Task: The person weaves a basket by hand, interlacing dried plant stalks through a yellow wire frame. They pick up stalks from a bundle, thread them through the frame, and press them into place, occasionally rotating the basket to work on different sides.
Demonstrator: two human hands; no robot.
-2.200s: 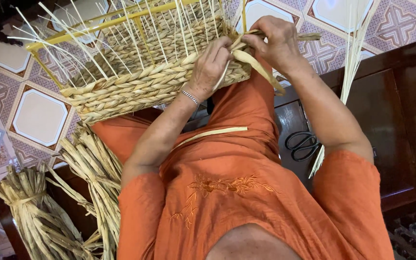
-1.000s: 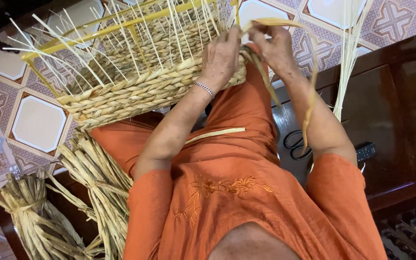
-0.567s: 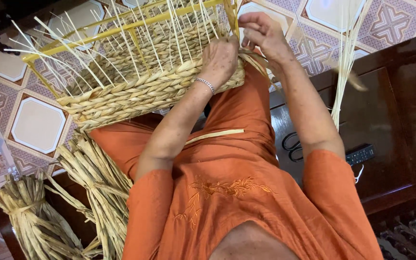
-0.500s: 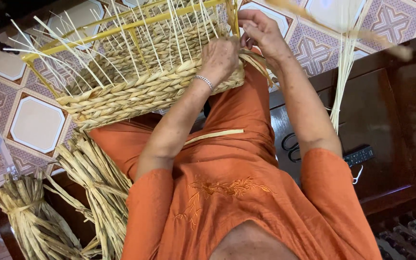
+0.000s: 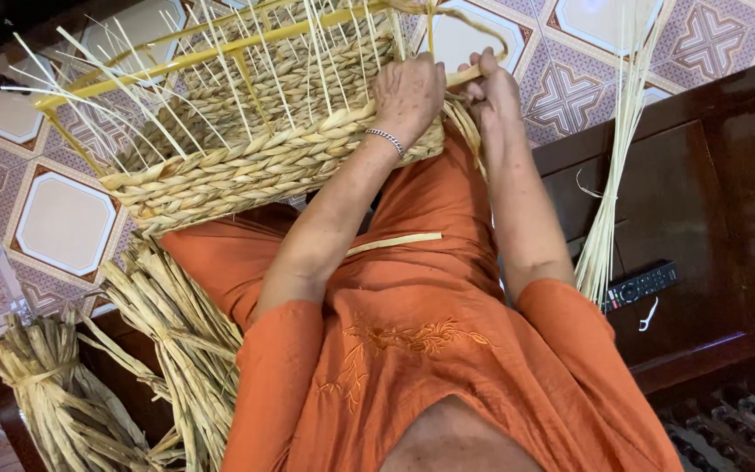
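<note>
half-woven basket (image 5: 246,166), upper left of frame, on the lap; left hand (image 5: 408,87) grip closed over its braided rim; right hand (image 5: 493,87), upper centre, pinching a flat straw strand (image 5: 469,77) beside it

Right hand (image 5: 493,87) now lower, close beside left hand (image 5: 408,87) at basket (image 5: 246,166) corner; loose strand (image 5: 474,26) pulled short, looped overhead.

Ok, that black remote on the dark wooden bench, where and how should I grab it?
Pinch the black remote across its long sides, near the middle, coming from above. It lies flat on the dark wooden bench, so only those sides offer a grip. Its left end sits against the pale straw bundle; approach from the right end.
</note>
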